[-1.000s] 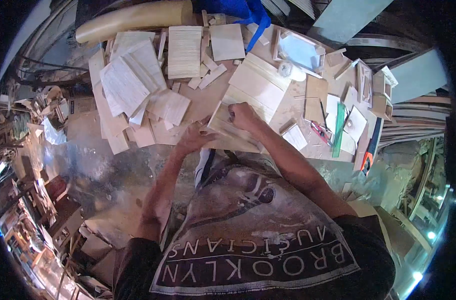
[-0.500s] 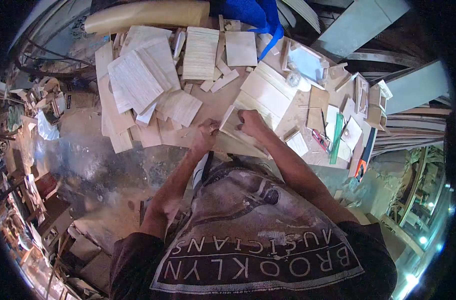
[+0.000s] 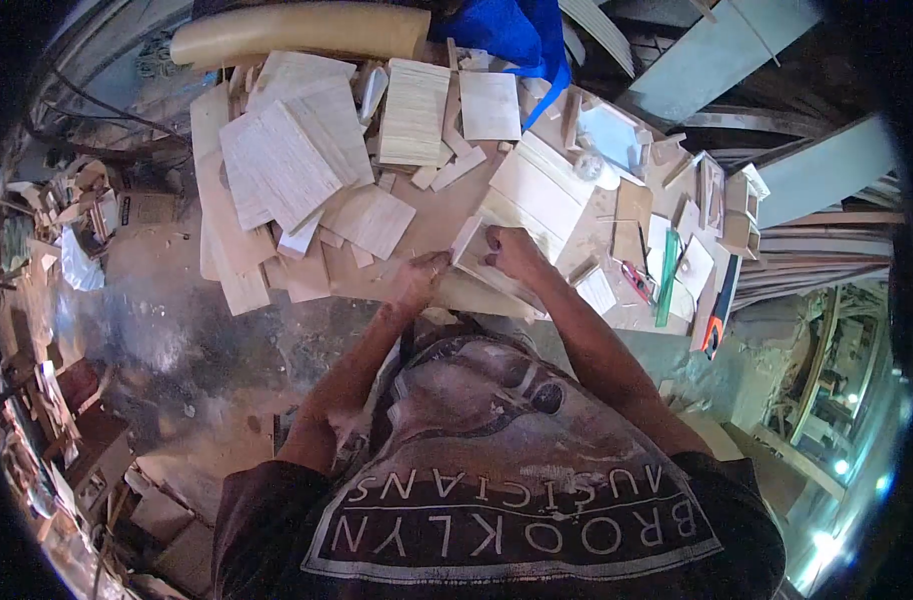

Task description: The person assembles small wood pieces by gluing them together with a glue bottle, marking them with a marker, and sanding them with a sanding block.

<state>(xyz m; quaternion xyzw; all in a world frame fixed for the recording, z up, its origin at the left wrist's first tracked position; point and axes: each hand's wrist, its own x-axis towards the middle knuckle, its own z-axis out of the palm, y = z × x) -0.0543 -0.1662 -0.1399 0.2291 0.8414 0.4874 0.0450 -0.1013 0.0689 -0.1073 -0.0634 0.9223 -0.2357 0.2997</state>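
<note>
A pale wooden panel with a thin raised strip along its left end (image 3: pixel 467 240) lies near the front edge of the table, slightly angled. My right hand (image 3: pixel 517 252) is closed over it from the right, fingers curled down against its face. At the panel's left end, my left hand (image 3: pixel 423 277) has its fingertips pinched together. Whatever sits between those fingertips is too small to make out. Just beyond my right hand lie light boards (image 3: pixel 542 190) side by side.
Stacked wood panels (image 3: pixel 282 165) fill the table's left side. To the right are a green ruler (image 3: pixel 668 280), red-handled pliers (image 3: pixel 635 280) and an orange-and-black saw (image 3: pixel 715 325). A blue cloth (image 3: pixel 517 35) and a brown roll (image 3: pixel 302 35) lie at the back.
My view has shifted slightly. My left hand's fingers have turned and stretched a little toward the panel's end. The right hand stays closed on the panel.
</note>
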